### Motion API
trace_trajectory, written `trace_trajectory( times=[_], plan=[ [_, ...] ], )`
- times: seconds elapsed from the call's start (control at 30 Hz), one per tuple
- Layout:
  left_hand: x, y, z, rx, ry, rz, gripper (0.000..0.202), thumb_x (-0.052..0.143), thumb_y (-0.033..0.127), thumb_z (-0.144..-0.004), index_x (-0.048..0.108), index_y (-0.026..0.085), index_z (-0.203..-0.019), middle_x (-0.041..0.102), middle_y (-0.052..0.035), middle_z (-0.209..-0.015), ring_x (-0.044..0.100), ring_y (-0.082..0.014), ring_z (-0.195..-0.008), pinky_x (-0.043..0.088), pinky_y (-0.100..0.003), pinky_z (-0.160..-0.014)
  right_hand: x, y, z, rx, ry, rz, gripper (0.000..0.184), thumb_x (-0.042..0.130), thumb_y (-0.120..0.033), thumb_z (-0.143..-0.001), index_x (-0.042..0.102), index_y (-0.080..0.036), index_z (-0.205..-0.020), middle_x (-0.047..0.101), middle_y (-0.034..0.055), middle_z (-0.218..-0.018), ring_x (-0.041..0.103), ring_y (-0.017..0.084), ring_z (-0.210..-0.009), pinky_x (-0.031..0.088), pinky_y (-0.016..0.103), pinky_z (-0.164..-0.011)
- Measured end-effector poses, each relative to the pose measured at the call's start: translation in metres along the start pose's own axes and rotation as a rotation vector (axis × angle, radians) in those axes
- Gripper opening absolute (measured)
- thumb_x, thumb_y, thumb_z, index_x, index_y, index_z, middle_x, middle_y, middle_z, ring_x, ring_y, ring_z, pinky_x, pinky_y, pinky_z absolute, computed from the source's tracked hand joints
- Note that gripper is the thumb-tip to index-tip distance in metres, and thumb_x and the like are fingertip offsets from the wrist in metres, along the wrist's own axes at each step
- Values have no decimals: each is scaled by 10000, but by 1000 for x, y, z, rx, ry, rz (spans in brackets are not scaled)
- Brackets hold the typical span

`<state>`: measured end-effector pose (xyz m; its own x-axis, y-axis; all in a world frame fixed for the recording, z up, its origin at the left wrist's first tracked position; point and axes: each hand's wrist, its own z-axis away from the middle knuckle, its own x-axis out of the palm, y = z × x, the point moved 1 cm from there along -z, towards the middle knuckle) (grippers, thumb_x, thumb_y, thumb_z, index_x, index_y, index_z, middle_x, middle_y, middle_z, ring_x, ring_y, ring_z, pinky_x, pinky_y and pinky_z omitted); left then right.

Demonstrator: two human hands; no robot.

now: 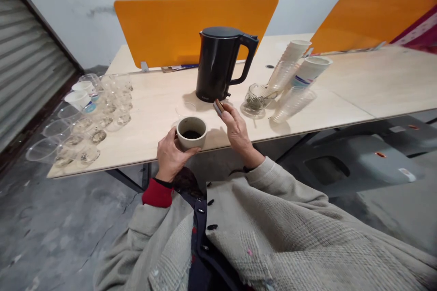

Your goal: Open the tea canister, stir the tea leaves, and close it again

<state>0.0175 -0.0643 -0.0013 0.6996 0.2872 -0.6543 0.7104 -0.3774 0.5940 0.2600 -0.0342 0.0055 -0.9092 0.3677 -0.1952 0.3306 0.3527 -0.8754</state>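
The left hand (170,156) grasps the cup (194,142) between thumb and fingers; the right hand (237,132) pinches a brown-grey piece (219,108). Beyond its fingertips stands the kettle (216,64), its base lettering (205,97) too small to read.

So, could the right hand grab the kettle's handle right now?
Probably not cleanly: the right hand holds a small brownish object, though the way to the handle looks free.

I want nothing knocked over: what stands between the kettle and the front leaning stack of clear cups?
A glass cup holding green leaves stands between them, in the head view.
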Motion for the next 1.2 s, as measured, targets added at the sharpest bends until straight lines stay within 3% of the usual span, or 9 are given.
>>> trace_trajectory(
  times=[0.17, 0.4, 0.53, 0.63, 0.77, 0.9, 1.03, 1.1, 1.2],
  plan=[
    [4, 1, 0, 18, 24, -26, 968, 931, 720, -664, 596, 210, -1416, 806, -135, -1284, 789, -354, -1158, 613, -458, -1016, -27, 29, -3, -33, 5, 423, 731, 637, -725, -921, 640, -200, -1430, 699, 183, -1363, 648, 359, -1303, 529, 560, -1139],
    [5, -3, 1, 13, 30, -52, 965, 925, 702, -676, 591, 221, -1444, 799, -137, -1307, 780, -361, -1180, 604, -479, -1038, -20, 41, 4, -4, -86, 733, 751, 781, -547, -863, 617, -126, -1463, 639, 252, -1432, 595, 427, -1329, 495, 595, -1156],
    [5, -4, 0, 14, 37, -58, 966, 919, 693, -687, 583, 224, -1461, 805, -135, -1289, 783, -360, -1162, 606, -478, -1025, -32, 43, 4, -58, 7, 638, 766, 781, -631, -869, 618, -148, -1440, 621, 249, -1493, 579, 408, -1389, 497, 590, -1175],
    [5, -4, 0, 24, 33, -51, 963, 917, 680, -698, 575, 227, -1475, 800, -136, -1309, 782, -358, -1167, 609, -476, -1021, -60, 41, -2, -81, 246, 463, 679, 695, -676, -929, 607, -181, -1385, 721, 182, -1304, 722, 304, -1105, 608, 513, -1007],
    [5, -4, 0, 7, 25, -60, 956, 921, 652, -705, 578, 219, -1485, 788, -150, -1339, 770, -370, -1200, 595, -496, -1061, -100, 42, -26, -63, 496, 286, 707, 659, -678, -953, 525, -186, -1443, 751, 75, -1006, 727, 208, -744, 637, 390, -728],
    [4, -3, 2, -30, 23, -81, 950, 922, 625, -703, 582, 221, -1493, 772, -159, -1373, 744, -390, -1256, 575, -518, -1101, -117, 49, -59, -24, 482, 260, 679, 630, -651, -974, 560, -149, -1427, 725, 33, -834, 692, 201, -580, 610, 371, -621],
    [4, -3, 3, -62, 16, -96, 953, 916, 619, -697, 580, 230, -1500, 766, -155, -1387, 732, -401, -1274, 577, -527, -1094, -115, 50, -80, -5, 450, 324, 402, 591, -563, -1011, 700, -179, -1061, 696, -3, -724, 666, 175, -543, 603, 356, -664],
    [4, -3, 3, -74, 11, -102, 952, 914, 617, -696, 580, 235, -1502, 767, -151, -1386, 728, -402, -1280, 576, -526, -1094, -113, 45, -84, -16, 464, 328, 360, 560, -517, -1033, 678, -199, -911, 675, -14, -683, 658, 163, -541, 582, 328, -644],
    [3, -3, 3, -79, -2, -106, 946, 908, 618, -698, 582, 232, -1497, 763, -151, -1395, 721, -403, -1292, 568, -524, -1104, -114, 36, -85, -63, 512, 316, 353, 543, -480, -1052, 642, -212, -845, 641, -33, -651, 648, 145, -533, 553, 291, -600]
  ],
)
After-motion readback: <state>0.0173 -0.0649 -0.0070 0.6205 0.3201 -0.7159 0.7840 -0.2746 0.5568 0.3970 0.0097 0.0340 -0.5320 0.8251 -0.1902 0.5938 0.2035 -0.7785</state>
